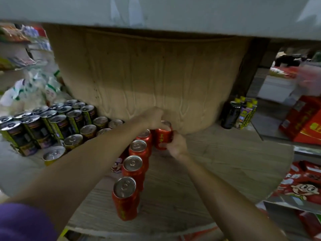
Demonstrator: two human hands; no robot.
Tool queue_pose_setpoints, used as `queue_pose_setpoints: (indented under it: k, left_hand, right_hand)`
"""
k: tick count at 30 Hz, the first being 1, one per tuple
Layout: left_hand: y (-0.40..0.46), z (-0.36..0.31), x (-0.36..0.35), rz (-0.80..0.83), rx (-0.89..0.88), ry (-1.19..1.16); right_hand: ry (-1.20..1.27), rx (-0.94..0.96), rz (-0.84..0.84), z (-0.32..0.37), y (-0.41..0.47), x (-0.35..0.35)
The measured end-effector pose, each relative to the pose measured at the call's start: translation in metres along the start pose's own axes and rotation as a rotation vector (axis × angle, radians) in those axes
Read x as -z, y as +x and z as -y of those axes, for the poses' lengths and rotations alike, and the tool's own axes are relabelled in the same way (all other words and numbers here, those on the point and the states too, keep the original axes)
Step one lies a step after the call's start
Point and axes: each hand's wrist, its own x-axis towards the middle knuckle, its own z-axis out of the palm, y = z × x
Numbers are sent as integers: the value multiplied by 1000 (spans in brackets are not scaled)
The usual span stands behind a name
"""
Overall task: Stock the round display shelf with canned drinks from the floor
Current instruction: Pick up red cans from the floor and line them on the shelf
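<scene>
A red can (162, 139) stands upright on the round wooden shelf (217, 164), close to the curved wood-grain core (147, 75). My left hand (153, 118) grips its top from above. My right hand (177, 146) holds its lower right side. To the left of that can, a row of red cans (133, 168) runs from the core toward me, with the nearest one (125, 197) at the shelf's front edge.
Several black-and-yellow cans (57, 126) fill the shelf's left part. Dark bottles with yellow caps (240, 113) stand at the right by the core. Red cartons (305, 186) lie at the right. An upper shelf tier (156, 13) overhangs.
</scene>
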Motion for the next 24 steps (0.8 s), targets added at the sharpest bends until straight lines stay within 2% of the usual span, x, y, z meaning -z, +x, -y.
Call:
queue_pose_setpoints:
  k: [7, 15, 19, 24]
  left_hand:
    - [18, 7, 2, -1, -139, 11]
    - [24, 5, -12, -39, -33, 50]
    - [14, -8, -15, -30, 34, 83]
    - [-3, -47, -20, -184, 90, 20]
  right_hand:
    - [-94, 42, 27, -2, 23, -11]
    - [-88, 14, 13, -1, 21, -7]
    - [-75, 22, 59, -8, 6, 4]
    - [-29, 35, 27, -25, -24, 45]
